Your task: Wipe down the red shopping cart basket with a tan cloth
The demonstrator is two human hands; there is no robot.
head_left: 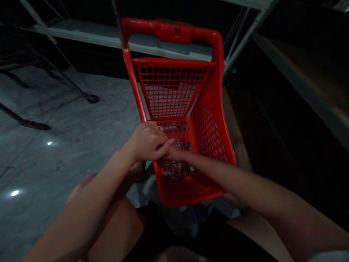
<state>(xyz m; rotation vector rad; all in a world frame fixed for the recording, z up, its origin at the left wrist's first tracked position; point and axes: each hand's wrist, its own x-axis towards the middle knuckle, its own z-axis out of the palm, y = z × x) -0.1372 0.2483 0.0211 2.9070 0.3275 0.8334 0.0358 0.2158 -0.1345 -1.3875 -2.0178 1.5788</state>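
A red plastic shopping cart [180,196] with grid-patterned walls stands in front of me, its handle at the far end. My left hand [151,141] is at the cart's left rim, fingers curled over it, with a ring on one finger. Just right of it and partly beneath its thumb, my right hand [172,153] reaches across the basket to the same left side. The right fingers are mostly hidden behind the left thumb and in shadow. Through the grid of the basket only the floor shows.
Behind the cart runs a white metal shelf [89,35]. Dark metal legs with wheels [91,98] stand on the grey floor [81,123] at the left. A dark wooden shelf [308,72] lines the right side. My bare knees are close to the cart.
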